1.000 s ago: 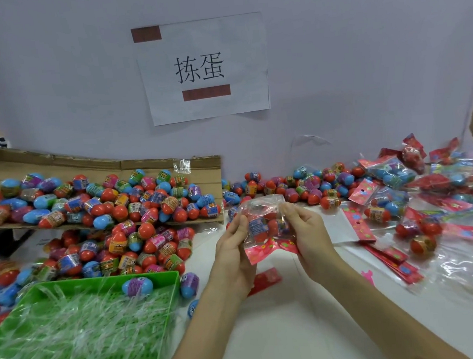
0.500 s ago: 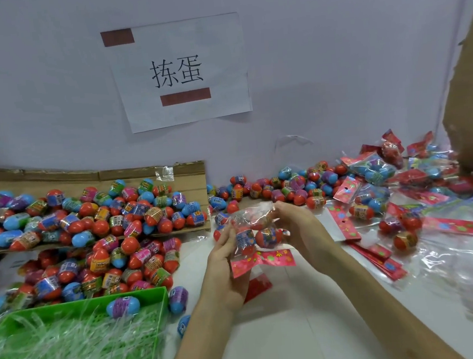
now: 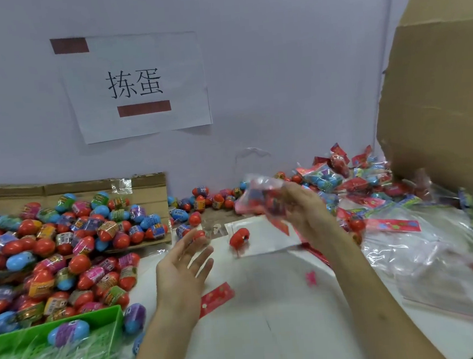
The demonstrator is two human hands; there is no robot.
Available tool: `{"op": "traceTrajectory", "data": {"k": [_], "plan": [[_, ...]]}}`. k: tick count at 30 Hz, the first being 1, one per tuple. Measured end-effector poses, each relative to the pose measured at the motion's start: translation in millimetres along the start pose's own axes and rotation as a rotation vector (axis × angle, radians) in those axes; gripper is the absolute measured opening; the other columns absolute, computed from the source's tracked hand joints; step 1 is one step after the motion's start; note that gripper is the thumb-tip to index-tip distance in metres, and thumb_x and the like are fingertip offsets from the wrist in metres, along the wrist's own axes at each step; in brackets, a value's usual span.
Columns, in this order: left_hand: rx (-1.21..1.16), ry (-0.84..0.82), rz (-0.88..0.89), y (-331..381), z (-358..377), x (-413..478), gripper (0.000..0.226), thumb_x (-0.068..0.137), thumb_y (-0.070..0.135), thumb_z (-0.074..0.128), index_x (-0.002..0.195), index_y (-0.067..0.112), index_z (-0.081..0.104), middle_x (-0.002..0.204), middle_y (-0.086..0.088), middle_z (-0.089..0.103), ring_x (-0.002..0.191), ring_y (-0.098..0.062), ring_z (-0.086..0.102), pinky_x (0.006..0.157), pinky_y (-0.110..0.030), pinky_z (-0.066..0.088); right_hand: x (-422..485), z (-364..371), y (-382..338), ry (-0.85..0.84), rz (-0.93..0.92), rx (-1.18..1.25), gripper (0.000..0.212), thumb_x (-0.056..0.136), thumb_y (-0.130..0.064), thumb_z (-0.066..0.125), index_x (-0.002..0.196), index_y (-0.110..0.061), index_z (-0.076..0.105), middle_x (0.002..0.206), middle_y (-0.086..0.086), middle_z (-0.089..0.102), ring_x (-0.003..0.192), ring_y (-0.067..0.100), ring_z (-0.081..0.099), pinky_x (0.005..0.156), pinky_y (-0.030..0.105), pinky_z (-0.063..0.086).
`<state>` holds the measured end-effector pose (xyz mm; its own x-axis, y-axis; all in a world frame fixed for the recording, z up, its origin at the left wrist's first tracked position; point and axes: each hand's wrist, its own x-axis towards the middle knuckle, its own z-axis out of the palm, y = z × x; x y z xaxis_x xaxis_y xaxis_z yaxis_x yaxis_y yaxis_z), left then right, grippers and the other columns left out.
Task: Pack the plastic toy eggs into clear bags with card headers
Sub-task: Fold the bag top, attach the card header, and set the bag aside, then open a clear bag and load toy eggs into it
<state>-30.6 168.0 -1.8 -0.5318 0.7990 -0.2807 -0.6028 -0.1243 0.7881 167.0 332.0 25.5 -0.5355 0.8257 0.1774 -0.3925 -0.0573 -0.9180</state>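
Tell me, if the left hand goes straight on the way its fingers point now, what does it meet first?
Probably the small red egg just past the fingertips of the open left hand, which points up and to the right. Behind it lie more loose eggs along the wall. Depth is unclear, so the hand might pass above it.

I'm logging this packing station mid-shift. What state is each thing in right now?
Left hand: open, empty, palm up.
Right hand: shut on filled bag.
Filled bag: held aloft, motion-blurred, eggs inside.
Red egg: loose on the table, on a flat empty bag.
Loose eggs: heaped at left, unpacked.
Packed bags: piled at right.
Green tray: holds clear shreds and one egg.
Card header: lying flat, unused.
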Motion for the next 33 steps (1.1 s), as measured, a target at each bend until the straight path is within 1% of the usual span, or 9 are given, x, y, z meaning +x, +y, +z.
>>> {"op": "traceTrajectory", "data": {"k": [3,5,8,11,14,16,20,28,33], "plan": [[0.011,0.004,-0.018,-1.3,4.1,-2.4,0.035,0.107,0.025,0.043,0.111,0.014,0.076,0.1,-0.004,0.079,0.1,-0.026,0.072,0.081,-0.037,0.052,2.8,-21.9,-8.3,0.298,-0.228,0.413,0.05,0.101,-0.03,0.054,0.149,-0.019,0.044,0.139,0.008,0.061,0.118,0.024,0.067,0.096,0.042,0.056],[0.035,0.002,-0.019,-2.3,7.0,-3.8,0.034,0.106,0.025,0.043,0.113,0.012,0.075,0.098,-0.004,0.08,0.1,-0.027,0.072,0.079,-0.037,0.052,3.5,-27.8,-4.7,0.401,-0.226,0.329,0.048,0.103,-0.02,0.053,0.149,-0.017,0.041,0.139,0.008,0.06,0.113,0.023,0.07,0.092,0.039,0.057],[0.072,0.006,-0.022,-1.2,9.1,-5.8,0.033,0.106,0.025,0.045,0.113,0.012,0.074,0.096,-0.004,0.08,0.098,-0.027,0.071,0.078,-0.037,0.051,4.5,-20.6,5.1,0.476,-0.143,0.126,0.033,0.102,-0.009,0.056,0.134,-0.015,0.057,0.121,0.01,0.072,0.098,0.024,0.075,0.081,0.033,0.058],[0.093,0.02,-0.021,1.2,8.1,-6.5,0.034,0.106,0.026,0.045,0.114,0.011,0.075,0.102,-0.007,0.078,0.098,-0.026,0.069,0.079,-0.036,0.05,5.5,-9.0,12.3,0.443,-0.132,-0.206,0.025,0.101,-0.002,0.052,0.114,-0.014,0.07,0.105,0.014,0.076,0.079,0.02,0.074,0.069,0.029,0.059],[0.09,0.046,-0.033,2.2,7.1,-6.2,0.033,0.105,0.026,0.047,0.114,0.011,0.075,0.107,-0.009,0.077,0.098,-0.025,0.068,0.081,-0.036,0.05,4.5,1.4,25.0,0.321,-0.139,-0.678,0.019,0.097,-0.008,0.063,0.097,-0.023,0.075,0.097,0.003,0.075,0.086,0.018,0.071,0.079,0.035,0.059],[0.088,0.062,-0.044,1.7,6.7,-5.9,0.029,0.104,0.026,0.051,0.11,0.011,0.075,0.105,-0.008,0.077,0.096,-0.025,0.067,0.08,-0.036,0.05,2.2,6.0,38.6,0.194,-0.084,-1.015,0.011,0.091,-0.022,0.073,0.098,-0.03,0.074,0.104,-0.008,0.07,0.096,0.012,0.065,0.082,0.03,0.052],[0.098,0.079,-0.061,-0.1,5.4,-4.7,0.025,0.102,0.022,0.054,0.108,0.011,0.075,0.094,-0.004,0.079,0.095,-0.026,0.069,0.08,-0.037,0.051,-0.2,9.4,58.6,0.028,0.013,-1.425,0.029,0.084,-0.044,0.076,0.11,-0.033,0.073,0.116,-0.006,0.058,0.109,0.017,0.052,0.094,0.042,0.047],[0.129,0.068,-0.072,-1.1,6.1,-5.4,0.024,0.102,0.02,0.053,0.107,0.012,0.075,0.084,0.0,0.079,0.09,-0.025,0.069,0.077,-0.035,0.051,4.5,6.6,63.6,0.032,-0.004,-1.423,0.024,0.083,-0.049,0.076,0.104,-0.037,0.076,0.113,-0.007,0.057,0.108,0.017,0.05,0.093,0.043,0.046],[0.149,0.07,-0.072,-1.3,6.7,-6.2,0.023,0.102,0.02,0.053,0.105,0.013,0.074,0.083,0.0,0.079,0.092,-0.025,0.069,0.076,-0.036,0.05,4.6,7.3,63.5,0.068,-0.001,-1.375,0.017,0.086,-0.042,0.075,0.101,-0.035,0.079,0.112,-0.007,0.059,0.109,0.019,0.052,0.092,0.046,0.048]]}}
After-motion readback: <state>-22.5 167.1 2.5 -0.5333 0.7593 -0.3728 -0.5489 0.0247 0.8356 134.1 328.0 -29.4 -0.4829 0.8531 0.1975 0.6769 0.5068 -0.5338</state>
